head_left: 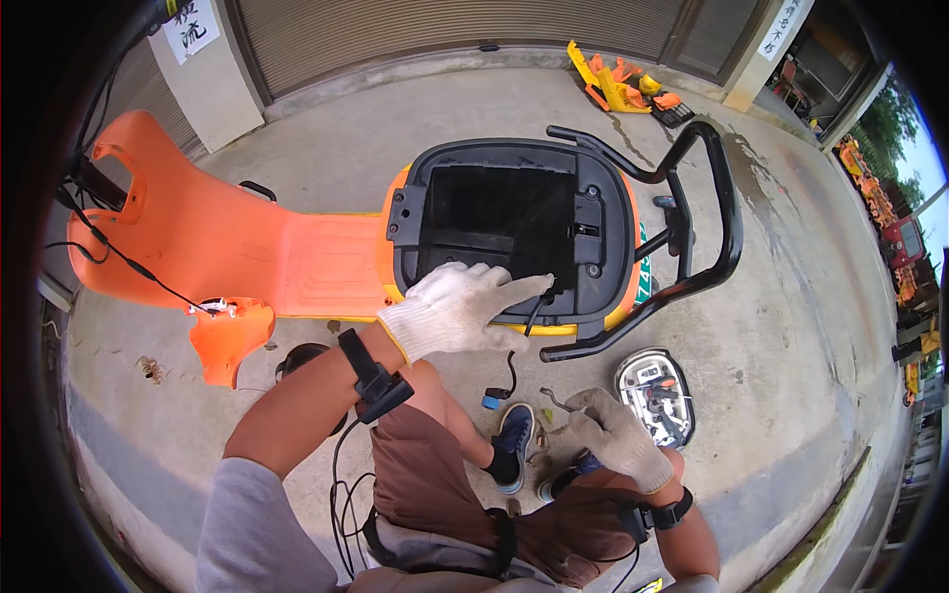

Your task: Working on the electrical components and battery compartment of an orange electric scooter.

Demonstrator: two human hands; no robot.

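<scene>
My left hand (460,308), in a white knit glove, lies over the near rim of the open black storage bin (484,203) of an orange scooter. Its index finger is stretched to the right, with the tip beside a black cable (535,314). That cable hangs over the rim below the hand and ends in a blue connector (491,401). Part of it is hidden by the thumb. Lower right, my gloved right hand (615,435) is closed around a small wrench (557,399), whose curved end sticks out to the left.
An oval white-lined shell (655,397) with tools in it lies on the concrete near my right hand. A black grab rail (732,212) juts out at the scooter's right. A loose orange panel (232,341) hangs at left. Yellow and orange body parts (623,87) lie by the shutter.
</scene>
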